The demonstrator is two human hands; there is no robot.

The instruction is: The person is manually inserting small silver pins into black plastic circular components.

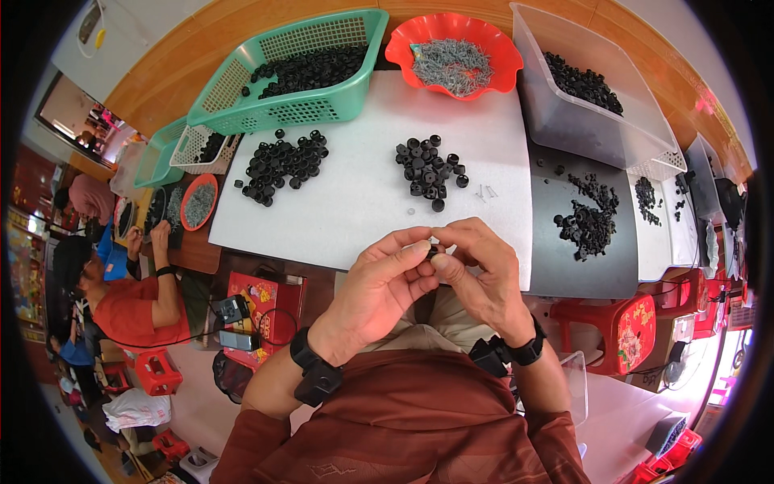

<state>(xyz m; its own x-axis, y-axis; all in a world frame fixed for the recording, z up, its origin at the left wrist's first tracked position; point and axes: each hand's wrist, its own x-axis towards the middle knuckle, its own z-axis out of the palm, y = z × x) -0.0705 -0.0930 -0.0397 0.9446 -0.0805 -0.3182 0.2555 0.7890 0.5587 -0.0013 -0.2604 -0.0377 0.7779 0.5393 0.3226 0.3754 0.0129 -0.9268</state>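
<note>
My left hand (375,282) and my right hand (481,273) meet over the near edge of the white work surface (355,194). Fingertips of both pinch a small black part (434,251), mostly covered by my fingers. Just beyond them lies a loose pile of black round knobs (427,164), with a few loose screws (486,194) to its right and a small pale ring (411,211) in front. A second pile of black knobs (282,168) sits farther left.
Behind stand a green basket (322,109) of black parts, a red scalloped bowl (509,56) of screws and a clear bin (580,141). Small black pieces (587,222) lie on a dark mat at right. A co-worker in red (141,310) sits left; red stools (617,331) stand right.
</note>
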